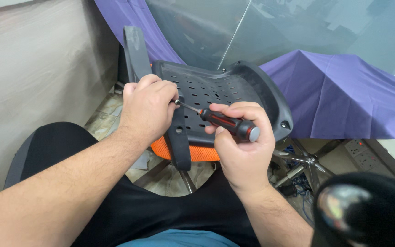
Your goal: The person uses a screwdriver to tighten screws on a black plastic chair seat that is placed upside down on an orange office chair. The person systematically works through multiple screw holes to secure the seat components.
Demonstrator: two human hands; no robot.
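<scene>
A purple cloth (pixel 344 96) drapes across the back of the scene, under a glass panel (pixel 298 27) and beside a grey wall (pixel 33 68) on the left. In front of it an upturned office chair seat (pixel 225 89) lies with its black perforated plastic underside facing up, orange mesh cushion (pixel 200 153) showing along the near lower edge. A black armrest bracket (pixel 179 146) runs down over that edge, and a grey armrest post (pixel 136 50) stands up at the seat's far left corner. The chair's chrome star base (pixel 307 162) lies on the tiled floor to the right — a white power strip (pixel 362 153) sits just beyond it.

The left hand (pixel 147 107) rests on the bracket at the seat's left side, fingers curled together around it; what the fingertips pinch is hidden. The right hand (pixel 241 146) wraps a black-and-red screwdriver (pixel 229 124), fingers pressed closed over the handle, thumb underneath. The tool's thin shaft angles up and left — its tip meets a small screw (pixel 176 102) right beside the left hand's fingers.
</scene>
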